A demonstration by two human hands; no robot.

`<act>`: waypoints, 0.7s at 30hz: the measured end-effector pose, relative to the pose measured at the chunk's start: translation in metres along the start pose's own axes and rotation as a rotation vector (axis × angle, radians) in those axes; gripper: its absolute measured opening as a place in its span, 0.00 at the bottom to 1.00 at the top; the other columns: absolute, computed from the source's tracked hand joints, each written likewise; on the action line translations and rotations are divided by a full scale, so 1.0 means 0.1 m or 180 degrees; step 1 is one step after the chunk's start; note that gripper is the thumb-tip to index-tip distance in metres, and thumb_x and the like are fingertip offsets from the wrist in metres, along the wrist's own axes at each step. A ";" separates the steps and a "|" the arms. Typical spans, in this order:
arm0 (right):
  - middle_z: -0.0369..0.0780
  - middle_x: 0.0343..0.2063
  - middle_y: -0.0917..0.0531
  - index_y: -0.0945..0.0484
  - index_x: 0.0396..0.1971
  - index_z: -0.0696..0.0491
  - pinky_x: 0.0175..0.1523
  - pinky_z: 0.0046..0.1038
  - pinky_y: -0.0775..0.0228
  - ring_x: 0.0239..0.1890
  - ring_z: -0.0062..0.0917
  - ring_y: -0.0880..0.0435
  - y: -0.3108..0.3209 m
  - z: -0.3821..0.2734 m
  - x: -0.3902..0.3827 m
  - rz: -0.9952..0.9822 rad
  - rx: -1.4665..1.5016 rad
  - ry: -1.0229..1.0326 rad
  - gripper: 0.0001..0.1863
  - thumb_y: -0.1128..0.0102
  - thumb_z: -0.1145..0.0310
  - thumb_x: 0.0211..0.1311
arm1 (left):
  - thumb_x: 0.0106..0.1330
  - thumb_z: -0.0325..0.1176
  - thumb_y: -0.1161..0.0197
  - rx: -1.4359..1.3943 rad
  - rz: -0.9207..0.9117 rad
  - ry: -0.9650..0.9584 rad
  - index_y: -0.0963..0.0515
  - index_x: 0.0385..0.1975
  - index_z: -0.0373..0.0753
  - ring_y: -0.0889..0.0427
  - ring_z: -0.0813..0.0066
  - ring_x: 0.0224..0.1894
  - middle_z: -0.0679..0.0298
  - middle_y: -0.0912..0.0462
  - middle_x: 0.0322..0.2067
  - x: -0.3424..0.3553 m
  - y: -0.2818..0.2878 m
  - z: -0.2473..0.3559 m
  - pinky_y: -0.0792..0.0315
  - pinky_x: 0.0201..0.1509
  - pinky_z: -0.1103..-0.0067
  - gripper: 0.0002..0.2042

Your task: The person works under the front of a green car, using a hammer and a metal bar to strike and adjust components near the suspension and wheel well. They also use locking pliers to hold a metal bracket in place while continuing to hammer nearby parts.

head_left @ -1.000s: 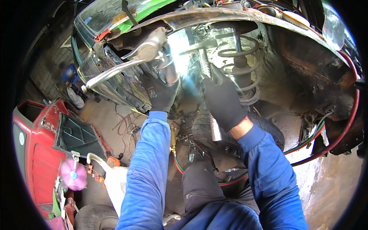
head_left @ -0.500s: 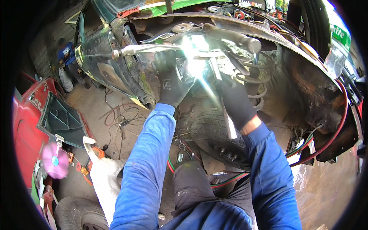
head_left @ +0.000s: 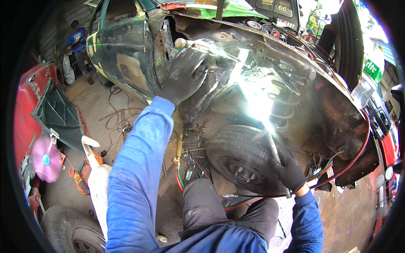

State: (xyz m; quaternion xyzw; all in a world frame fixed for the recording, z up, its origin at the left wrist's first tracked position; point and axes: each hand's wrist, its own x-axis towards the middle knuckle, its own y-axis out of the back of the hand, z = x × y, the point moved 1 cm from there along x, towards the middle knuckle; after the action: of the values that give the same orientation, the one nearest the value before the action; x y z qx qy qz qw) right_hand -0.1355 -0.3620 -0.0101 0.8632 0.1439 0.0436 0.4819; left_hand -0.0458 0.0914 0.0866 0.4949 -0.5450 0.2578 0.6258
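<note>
Right fingers point(head_left: 285, 168) closed round metal tool handle point(head_left: 274, 148); far end lost in glare, up-left of them. Left fingers point(head_left: 190, 62) curled just below shiny bar point(head_left: 195, 44), can't tell if gripping. Looks like tool positioning at wheel arch point(head_left: 327, 90); next move needs clearance from coil spring point(head_left: 284, 103) above right fingers.

1 silvery metal rod point(head_left: 274, 147), tilted, in right grip point(head_left: 290, 171).

Two gloves point(head_left: 184, 78) (one pair), one bottle point(head_left: 373, 72)
</note>
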 end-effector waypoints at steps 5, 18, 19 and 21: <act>0.57 0.55 0.14 0.29 0.77 0.43 0.53 0.51 0.19 0.51 0.55 0.12 -0.01 0.33 0.07 0.0643 -0.0962 0.0563 0.34 0.35 0.62 0.72 | 0.73 0.38 0.36 0.0227 0.0352 0.0513 0.20 0.43 0.40 0.21 0.46 0.50 0.51 0.18 0.40 0.12 -0.23 -0.06 0.27 0.59 0.54 0.09; 0.55 0.48 0.12 0.28 0.77 0.44 0.44 0.49 0.19 0.39 0.52 0.12 -0.23 0.64 0.26 0.1398 -0.1008 0.1330 0.33 0.34 0.64 0.73 | 0.75 0.49 0.41 -0.0222 -0.0278 0.1305 0.17 0.45 0.33 0.17 0.41 0.55 0.43 0.14 0.48 0.05 -0.36 -0.48 0.25 0.59 0.56 0.21; 0.55 0.48 0.12 0.27 0.77 0.43 0.44 0.50 0.19 0.39 0.52 0.12 -0.21 0.64 0.27 0.1358 -0.0961 0.1338 0.33 0.34 0.64 0.73 | 0.76 0.49 0.42 -0.0369 -0.0161 0.1350 0.17 0.45 0.34 0.18 0.41 0.55 0.43 0.15 0.47 0.05 -0.39 -0.45 0.25 0.59 0.56 0.21; 0.57 0.50 0.13 0.29 0.77 0.43 0.46 0.51 0.18 0.41 0.55 0.11 -0.15 0.65 0.29 0.1192 -0.0996 0.1274 0.34 0.34 0.63 0.73 | 0.77 0.47 0.45 -0.0051 -0.0242 0.1026 0.18 0.44 0.35 0.18 0.42 0.53 0.43 0.16 0.46 -0.01 -0.40 -0.42 0.26 0.58 0.57 0.19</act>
State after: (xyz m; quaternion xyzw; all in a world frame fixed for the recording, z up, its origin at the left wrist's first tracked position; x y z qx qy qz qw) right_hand -0.0971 -0.3992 -0.0586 0.7645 0.0660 0.3222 0.5545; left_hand 0.0066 0.1146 0.0760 0.4624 -0.4206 0.3056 0.7183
